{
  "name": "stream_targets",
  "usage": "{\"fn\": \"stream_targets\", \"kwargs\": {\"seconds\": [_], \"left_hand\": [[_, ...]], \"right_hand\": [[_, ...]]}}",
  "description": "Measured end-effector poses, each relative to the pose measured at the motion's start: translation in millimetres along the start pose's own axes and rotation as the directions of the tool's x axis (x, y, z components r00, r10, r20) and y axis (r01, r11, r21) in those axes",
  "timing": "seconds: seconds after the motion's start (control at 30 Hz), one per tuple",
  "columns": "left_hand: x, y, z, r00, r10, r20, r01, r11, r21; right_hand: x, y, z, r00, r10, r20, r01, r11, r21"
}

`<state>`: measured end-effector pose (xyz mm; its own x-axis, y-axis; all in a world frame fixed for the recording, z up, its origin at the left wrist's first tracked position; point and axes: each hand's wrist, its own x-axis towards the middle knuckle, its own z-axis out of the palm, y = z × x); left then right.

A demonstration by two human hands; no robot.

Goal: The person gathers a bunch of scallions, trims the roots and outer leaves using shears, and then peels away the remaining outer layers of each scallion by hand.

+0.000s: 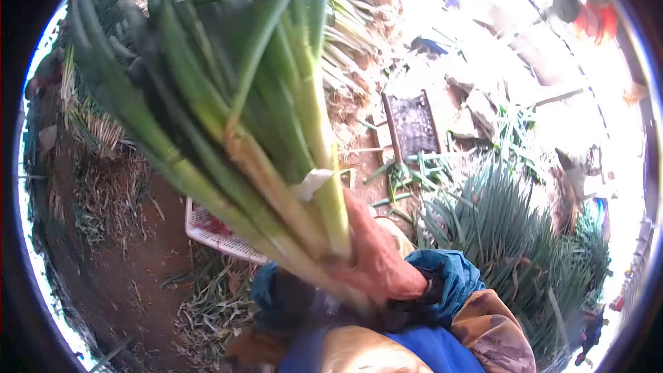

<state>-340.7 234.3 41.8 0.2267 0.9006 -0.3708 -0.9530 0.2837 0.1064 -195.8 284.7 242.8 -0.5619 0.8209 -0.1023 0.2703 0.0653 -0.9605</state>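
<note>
A large bunch of long green onions (286,217) rises in front of me, its green leaves fanning out towards the upper left. My right hand (380,266) is closed round the pale lower stalks, the wrist coming out of a teal cuff (449,273). A small white piece (315,183), perhaps a tie or peeled skin, shows on the stalks. My left sleeve's teal cuff (264,287) lies under the bunch. The left hand beyond it is hidden by the stalks and blurred, so its fingers cannot be made out.
A white plastic basket (224,242) stands behind the bunch. Ahead is a dark crate (414,124). More green onions lie in a big heap (504,235) at right and in rooted rows (356,41) at the top. Leaf scraps (214,304) litter the brown ground (162,235).
</note>
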Motion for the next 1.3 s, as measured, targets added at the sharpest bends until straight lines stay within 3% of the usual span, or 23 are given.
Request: {"fn": "stream_targets", "kwargs": {"seconds": [0.13, 0.23, 0.37, 0.47, 0.57, 0.6, 0.63, 0.67, 0.7, 0.77, 0.8, 0.83, 0.9, 0.93, 1.03, 1.1, 1.13, 1.17, 1.3], "left_hand": [[38, 36, 12, 0.994, 0.106, 0.003, -0.106, 0.994, 0.009], [86, 61, 23, 0.981, 0.193, 0.019, -0.193, 0.981, 0.004], [175, 96, 37, 0.947, 0.309, 0.088, -0.309, 0.951, -0.015], [245, 130, 35, 0.911, 0.389, 0.134, -0.388, 0.921, -0.037], [294, 163, 11, 0.877, 0.453, 0.158, -0.456, 0.89, -0.018], [305, 171, -4, 0.876, 0.463, 0.133, -0.469, 0.883, 0.012], [314, 178, -22, 0.878, 0.468, 0.099, -0.473, 0.88, 0.044], [315, 180, -43, 0.883, 0.467, 0.049, -0.469, 0.879, 0.084], [308, 178, -62, 0.87, 0.477, -0.124, -0.464, 0.877, 0.122], [287, 170, -100, 0.763, 0.458, -0.456, -0.421, 0.888, 0.187], [271, 166, -121, 0.77, 0.428, -0.472, -0.362, 0.904, 0.23], [257, 162, -140, 0.775, 0.402, -0.487, -0.304, 0.913, 0.27], [242, 154, -161, 0.69, 0.348, -0.634, -0.226, 0.937, 0.267], [240, 152, -169, 0.637, 0.319, -0.701, -0.192, 0.947, 0.257], [236, 148, -214, 0.687, 0.275, -0.672, -0.142, 0.958, 0.247], [248, 154, -225, 0.706, 0.3, -0.641, -0.219, 0.954, 0.206], [254, 157, -224, 0.721, 0.325, -0.612, -0.254, 0.946, 0.203], [261, 159, -224, 0.734, 0.351, -0.582, -0.289, 0.936, 0.199], [270, 159, -230, 0.717, 0.339, -0.609, -0.309, 0.938, 0.159]], "right_hand": [[49, -18, -20, 0.968, -0.243, 0.057, 0.248, 0.961, -0.121], [94, -29, -48, 0.958, -0.243, 0.154, 0.265, 0.954, -0.143], [183, -19, -95, 0.896, -0.402, 0.19, 0.424, 0.901, -0.092], [265, 9, -126, 0.895, -0.385, 0.225, 0.37, 0.923, 0.109], [371, 90, -133, 0.934, -0.202, 0.295, 0.052, 0.892, 0.448], [418, 128, -142, 0.931, -0.195, 0.308, 0.151, 0.976, 0.159], [460, 173, -151, 0.929, -0.184, 0.32, 0.24, 0.959, -0.147], [487, 216, -157, 0.974, -0.125, 0.187, 0.188, 0.91, -0.37], [505, 260, -160, 0.995, -0.096, 0.041, 0.102, 0.815, -0.57], [522, 348, -155, 0.993, -0.1, -0.069, 0.047, 0.839, -0.542], [517, 354, -148, 0.999, -0.027, 0.023, 0.035, 0.787, -0.616], [505, 369, -134, 0.988, -0.143, 0.065, 0.155, 0.827, -0.54], [503, 395, -104, 0.96, 0.077, 0.268, 0.083, 0.839, -0.538], [509, 410, -88, 0.954, 0.068, 0.292, 0.12, 0.807, -0.579], [525, 464, -40, 0.939, 0.03, 0.343, 0.204, 0.752, -0.626], [543, 489, -11, 0.945, 0.042, 0.324, 0.209, 0.685, -0.698], [551, 491, -2, 0.931, 0.175, 0.321, 0.113, 0.697, -0.708], [557, 503, 10, 0.926, 0.197, 0.323, 0.139, 0.618, -0.774], [559, 525, 48, 0.975, 0.101, 0.196, 0.119, 0.505, -0.855]]}}
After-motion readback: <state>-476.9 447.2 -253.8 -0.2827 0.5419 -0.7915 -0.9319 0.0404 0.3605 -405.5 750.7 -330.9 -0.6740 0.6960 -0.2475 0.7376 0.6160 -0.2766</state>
